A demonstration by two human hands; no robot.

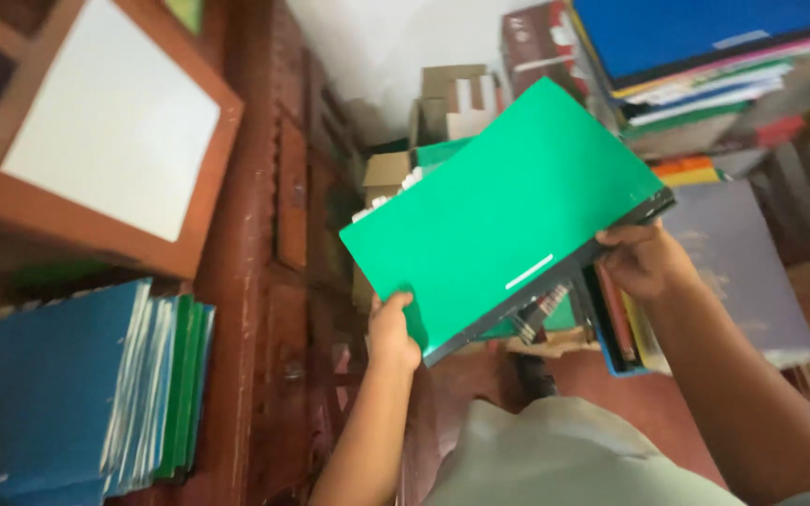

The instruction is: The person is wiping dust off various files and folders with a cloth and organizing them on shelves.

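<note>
A green folder (503, 211) with a dark spine edge is held tilted in front of me, in the middle of the view. My left hand (392, 330) grips its lower left corner, thumb on the cover. At the lower right corner, my right hand (642, 258) holds the spine edge. A short white strip marks the cover near the spine. Below the folder are more books and folders, partly hidden by it.
A stack of blue and green folders (77, 394) lies at lower left. A red-brown wooden cabinet (255, 234) stands to the left, with a framed white panel (110, 117) on top. Cardboard boxes (452, 98) sit behind. Piled colourful folders (705, 75) and a grey book (752, 262) fill the right.
</note>
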